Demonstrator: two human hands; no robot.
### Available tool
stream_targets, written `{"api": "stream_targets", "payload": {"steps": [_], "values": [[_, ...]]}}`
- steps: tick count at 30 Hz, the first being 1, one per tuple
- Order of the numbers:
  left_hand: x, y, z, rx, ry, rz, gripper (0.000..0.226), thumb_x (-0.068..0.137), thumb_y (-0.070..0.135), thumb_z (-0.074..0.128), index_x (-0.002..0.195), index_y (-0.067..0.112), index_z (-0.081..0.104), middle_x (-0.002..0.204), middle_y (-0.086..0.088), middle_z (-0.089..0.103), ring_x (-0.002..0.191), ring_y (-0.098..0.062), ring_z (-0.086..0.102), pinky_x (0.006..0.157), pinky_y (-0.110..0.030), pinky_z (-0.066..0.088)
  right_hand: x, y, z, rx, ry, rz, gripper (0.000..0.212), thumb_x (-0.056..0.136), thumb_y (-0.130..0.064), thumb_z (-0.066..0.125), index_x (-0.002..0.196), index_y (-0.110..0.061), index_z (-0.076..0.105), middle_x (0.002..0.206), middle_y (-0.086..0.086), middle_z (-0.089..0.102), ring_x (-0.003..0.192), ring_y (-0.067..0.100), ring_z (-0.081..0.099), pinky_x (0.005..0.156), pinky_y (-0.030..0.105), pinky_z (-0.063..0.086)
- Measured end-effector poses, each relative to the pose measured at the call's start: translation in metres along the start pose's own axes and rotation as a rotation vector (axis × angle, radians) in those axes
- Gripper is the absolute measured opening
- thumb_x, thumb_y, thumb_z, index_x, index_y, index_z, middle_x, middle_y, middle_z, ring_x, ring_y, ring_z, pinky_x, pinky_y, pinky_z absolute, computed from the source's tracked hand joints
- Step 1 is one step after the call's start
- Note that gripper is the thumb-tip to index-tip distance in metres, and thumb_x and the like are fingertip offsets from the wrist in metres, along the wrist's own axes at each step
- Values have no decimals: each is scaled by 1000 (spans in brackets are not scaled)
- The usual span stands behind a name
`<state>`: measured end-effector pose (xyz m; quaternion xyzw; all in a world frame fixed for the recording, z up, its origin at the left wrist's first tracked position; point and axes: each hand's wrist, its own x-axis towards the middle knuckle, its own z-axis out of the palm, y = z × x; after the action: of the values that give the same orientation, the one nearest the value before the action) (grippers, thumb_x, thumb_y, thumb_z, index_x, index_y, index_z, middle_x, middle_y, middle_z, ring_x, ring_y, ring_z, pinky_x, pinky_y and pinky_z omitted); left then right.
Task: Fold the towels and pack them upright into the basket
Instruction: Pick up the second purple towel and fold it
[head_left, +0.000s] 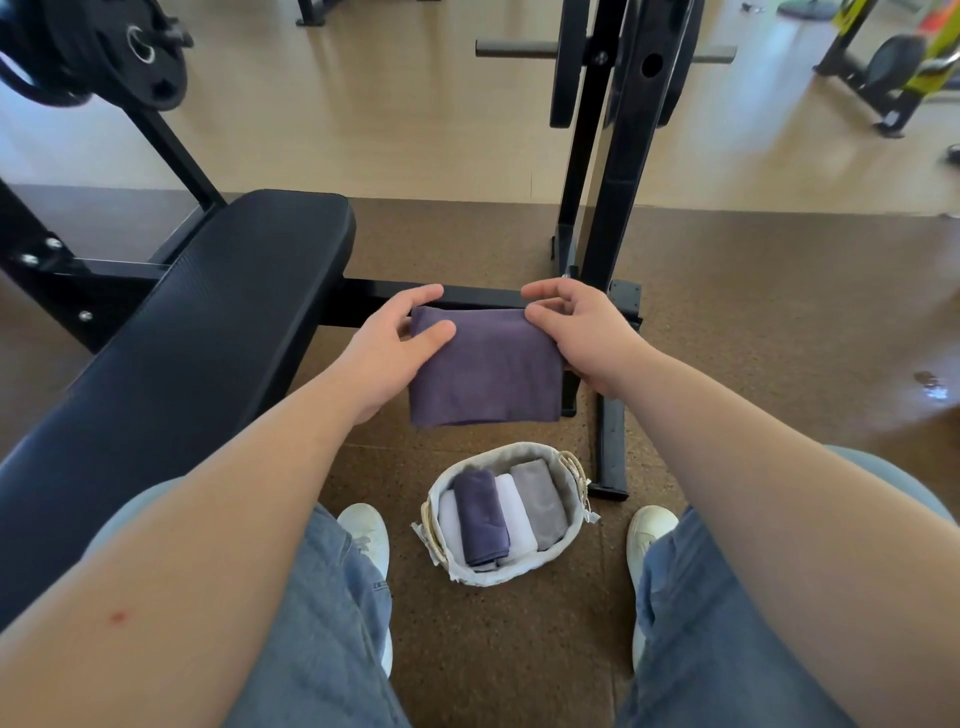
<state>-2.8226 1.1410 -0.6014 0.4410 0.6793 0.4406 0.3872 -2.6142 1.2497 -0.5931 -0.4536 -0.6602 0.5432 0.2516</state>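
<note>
Between the seated person's knees, seen from the head camera, a small woven basket (500, 576) with a pale cloth lining stood on the brown speckled floor mat (753, 322). Four folded towels were packed side by side in it, standing on edge: a white towel (450, 525) against the left wall, a dark purple towel (480, 517) next to it, a second white towel (515, 527) touching that, and a grey towel (540, 503) at the right. A rope handle (574, 462) showed on the basket's right rim.

Above and beyond the basket, both hands held a folded purple towel (488, 371) in the air, well clear of the floor. It hung as a flat rectangle with its upper edge level. The left hand (392, 353) gripped the upper left corner, thumb lying across the front face and fingers curled over the top edge behind it. The right hand (584, 338) gripped the upper right corner in the same way, thumb on the front near the top edge, fingers bent round the back.

Both forearms were bare, and the legs were in blue jeans (322, 613). A white left shoe (366, 530) and a white right shoe (649, 530) rested on the mat on either side of the basket.

A black padded bench (208, 338) ran along the person's left. Behind the towel stood a black steel rack (613, 182), and a black weight plate (104, 47) hung at the upper left. Farther off, the floor was pale wood (363, 130).
</note>
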Motion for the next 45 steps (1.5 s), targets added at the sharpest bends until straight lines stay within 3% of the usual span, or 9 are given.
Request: {"api": "stream_targets", "payload": {"steps": [7, 10, 14, 17, 20, 29, 34, 42, 45], "values": [[1, 2, 1, 56, 107, -10, 29, 103, 30, 60, 131, 30, 65, 122, 7, 69, 112, -11, 65, 98, -40, 57, -5, -2, 5, 84, -149, 109, 33, 99, -34, 68, 130, -27, 63, 124, 0, 64, 117, 21, 64, 96, 40, 59], [-2, -1, -1, 97, 13, -41, 55, 93, 24, 75, 143, 28, 55, 129, 4, 63, 116, -14, 63, 96, -40, 58, -7, -2, 2, -147, -247, 22, 68, 85, -27, 84, 146, -31, 54, 159, 0, 34, 138, 24, 45, 102, 30, 48], [-2, -3, -2, 240, -59, -48, 73, 84, 19, 83, 148, 29, 49, 131, 3, 58, 119, -19, 60, 97, -42, 58, -8, -4, 6, -501, -250, -39, 78, 84, -23, 83, 153, -31, 47, 172, -2, 4, 153, 32, 23, 110, 35, 36], [-3, -6, 0, 400, -73, -46, 73, 83, 22, 83, 146, 33, 48, 129, 5, 57, 117, -19, 59, 94, -40, 59, -8, -4, 6, -569, -273, -87, 61, 89, -18, 77, 146, -25, 58, 159, 8, 36, 142, 33, 43, 114, 42, 41], [-5, -4, 1, 471, -23, 10, 59, 90, 30, 77, 142, 32, 49, 122, 8, 57, 112, -16, 59, 82, -28, 55, -6, 0, 0, -452, -275, -112, 34, 93, -20, 70, 127, -22, 69, 113, 1, 69, 104, 20, 68, 95, 43, 59], [-4, 4, 6, 371, 149, -33, 48, 104, 49, 48, 146, 26, 44, 134, -1, 57, 115, -18, 57, 95, -34, 48, -4, 2, 3, -290, -118, 57, 51, 98, -67, 49, 127, -25, 57, 107, -5, 68, 95, 15, 68, 88, 36, 61], [-3, 2, 3, 217, 132, -62, 54, 99, 55, 55, 144, 26, 45, 131, 0, 59, 112, -19, 63, 93, -38, 58, -4, 6, 3, -38, -261, 49, 39, 89, -38, 79, 121, -25, 61, 116, 2, 72, 104, 21, 73, 90, 41, 62], [-7, 1, -2, 161, 73, -56, 55, 94, 53, 63, 139, 25, 49, 122, 0, 66, 93, -17, 73, 73, -29, 63, -5, 4, -4, 225, -363, 121, 33, 92, -17, 76, 123, -17, 64, 112, 6, 75, 100, 23, 75, 83, 38, 62], [-5, -2, 4, 278, 146, -65, 58, 97, 47, 64, 145, 25, 43, 135, -3, 60, 108, -18, 67, 75, -24, 56, -9, 3, 0, 193, -274, 105, 42, 90, -10, 77, 128, -16, 59, 119, 10, 70, 104, 27, 74, 82, 43, 64]]}}
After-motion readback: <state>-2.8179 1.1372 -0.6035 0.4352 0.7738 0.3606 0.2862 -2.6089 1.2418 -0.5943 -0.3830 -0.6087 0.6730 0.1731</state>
